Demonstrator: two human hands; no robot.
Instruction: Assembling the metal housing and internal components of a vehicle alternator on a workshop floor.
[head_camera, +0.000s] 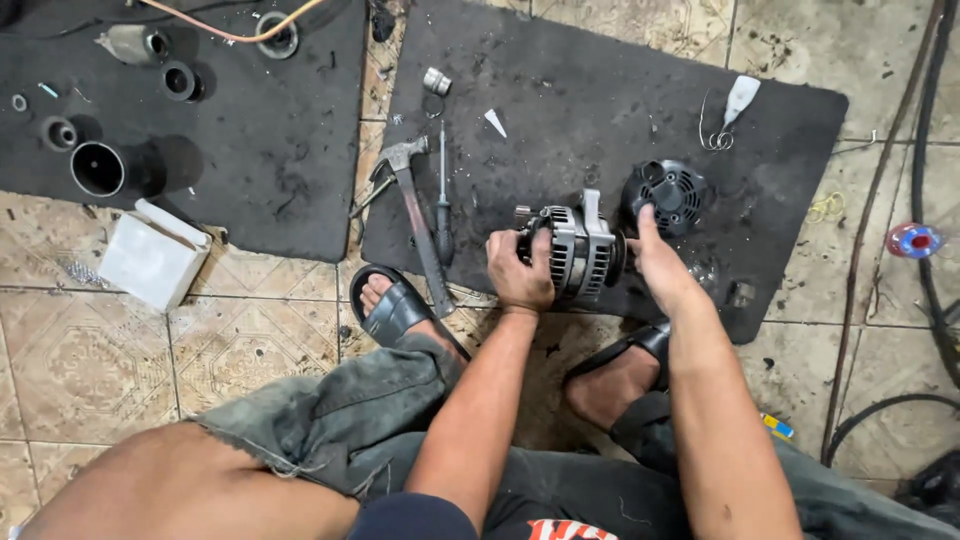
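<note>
On the dark rubber mat (600, 90) near its front edge, an alternator (575, 250) lies on its side, pulley end to the left. Left hand (520, 272) is wrapped over the pulley end, fingers curled shut on it. Right hand (655, 262) presses against the other end, fingers mostly straight, index reaching up to touch the black plastic end cover (668, 192) just behind; not closed round anything that I can see. Hammer (415, 205) and screwdriver (443, 200) lie side by side just left of the left hand, hammer handle running down toward the sandalled left foot (392, 305). Small metal socket (436, 81) further back on the mat. White bit with wire coil (730, 112) at far right of the mat. Second mat (250, 170) to the left holds black round parts (98, 168) and smaller rings. White box (152, 256) on the tiles beside it. Cables (930, 150) run along the right edge.
</note>
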